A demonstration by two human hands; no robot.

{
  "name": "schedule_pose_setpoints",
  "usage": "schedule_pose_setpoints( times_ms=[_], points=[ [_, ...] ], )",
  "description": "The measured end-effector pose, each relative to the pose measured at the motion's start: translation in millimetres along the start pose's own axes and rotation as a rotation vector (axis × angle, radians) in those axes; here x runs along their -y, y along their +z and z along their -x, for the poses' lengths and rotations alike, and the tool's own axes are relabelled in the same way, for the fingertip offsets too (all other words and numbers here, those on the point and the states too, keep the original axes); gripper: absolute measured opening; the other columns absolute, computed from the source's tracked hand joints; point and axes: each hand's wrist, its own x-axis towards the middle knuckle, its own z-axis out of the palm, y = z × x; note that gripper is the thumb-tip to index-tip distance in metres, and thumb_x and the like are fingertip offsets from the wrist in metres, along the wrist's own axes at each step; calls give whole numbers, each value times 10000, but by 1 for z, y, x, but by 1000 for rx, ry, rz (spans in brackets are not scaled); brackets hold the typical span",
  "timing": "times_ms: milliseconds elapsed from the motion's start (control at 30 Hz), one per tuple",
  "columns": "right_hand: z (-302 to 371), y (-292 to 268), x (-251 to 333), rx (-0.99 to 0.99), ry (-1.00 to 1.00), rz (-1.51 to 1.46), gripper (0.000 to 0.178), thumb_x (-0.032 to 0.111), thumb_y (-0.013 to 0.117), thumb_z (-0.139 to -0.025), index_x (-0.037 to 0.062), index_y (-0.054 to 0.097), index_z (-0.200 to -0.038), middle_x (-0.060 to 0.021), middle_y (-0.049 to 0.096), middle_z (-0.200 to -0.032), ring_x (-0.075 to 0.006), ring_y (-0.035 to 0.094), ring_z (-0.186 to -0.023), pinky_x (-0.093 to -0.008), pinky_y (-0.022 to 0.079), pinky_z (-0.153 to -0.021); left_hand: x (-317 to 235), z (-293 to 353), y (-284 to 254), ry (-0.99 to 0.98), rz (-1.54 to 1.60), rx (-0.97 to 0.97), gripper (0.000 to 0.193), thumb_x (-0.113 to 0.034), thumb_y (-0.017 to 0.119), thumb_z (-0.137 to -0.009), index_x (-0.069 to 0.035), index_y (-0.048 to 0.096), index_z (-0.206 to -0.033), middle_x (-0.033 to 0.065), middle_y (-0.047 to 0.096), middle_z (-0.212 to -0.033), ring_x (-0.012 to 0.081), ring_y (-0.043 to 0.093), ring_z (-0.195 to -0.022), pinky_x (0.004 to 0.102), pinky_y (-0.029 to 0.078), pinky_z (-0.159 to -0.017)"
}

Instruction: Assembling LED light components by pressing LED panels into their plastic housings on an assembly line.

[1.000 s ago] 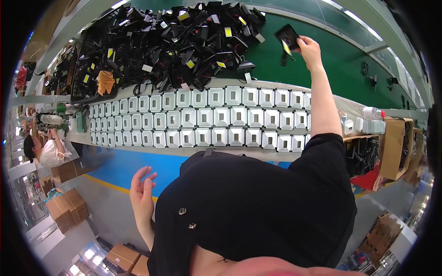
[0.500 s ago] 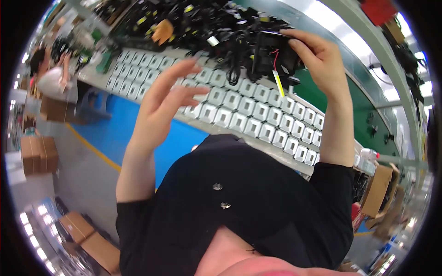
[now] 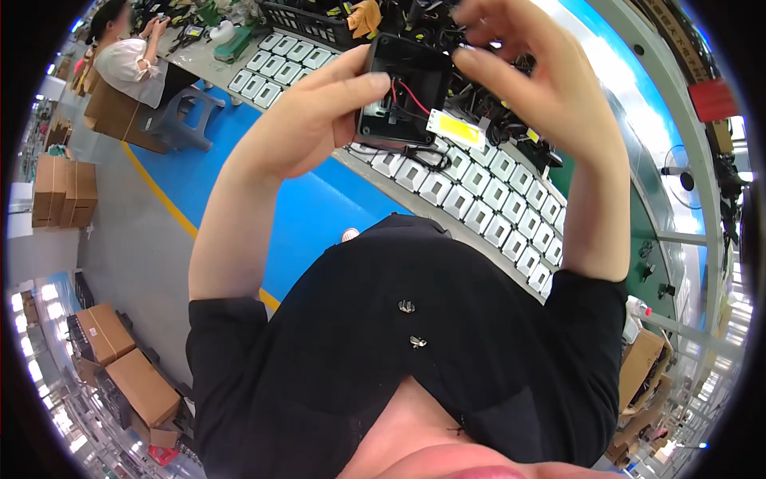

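My left hand (image 3: 325, 112) grips a black square lamp housing (image 3: 411, 68) by its left side, thumb over the rim. The housing's hollow inside faces me. A red and a black wire run out of it to a small white LED panel (image 3: 457, 129) with a yellow face, which hangs past the housing's lower right corner. Just right of the housing, my right hand (image 3: 531, 68) is raised with fingers and thumb apart, holding nothing. Its fingertips are slightly blurred. Below both hands, rows of silver-white square frames (image 3: 465, 209) cover the bench.
A black crate (image 3: 307, 24) and a heap of dark parts lie along the bench's far side. Another person (image 3: 128, 60) sits at the far left beside a grey stool (image 3: 185, 120). Cardboard boxes (image 3: 65, 190) stand on the floor at left. A metal frame post (image 3: 702, 160) rises at right.
The housing has passed from my right hand to my left and come nearer. My right hand has let go and opened. The view has shifted, showing more of the seated person.
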Motion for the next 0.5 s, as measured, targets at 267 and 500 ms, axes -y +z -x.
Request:
schedule_pose_setpoints(
  times_ms=[267,500],
  points=[
    [33,24,16,114,23,185,213,124,677,-712,31,553,-857,-86,592,-786,-271,576,-760,-349,457,-662,10,9,14,194,81,-243,483,-24,507,-797,-24,359,-1257,77,509,-1069,141,500,-1002,277,425,-839],
    [32,16,20,45,197,1,159,118,681,-708,33,590,-807,-88,594,-745,-250,578,-739,-327,458,-647,26,-2,29,353,-77,-386,475,-59,503,-837,-44,305,-1269,62,504,-1032,90,495,-912,229,430,-756]
  ],
)
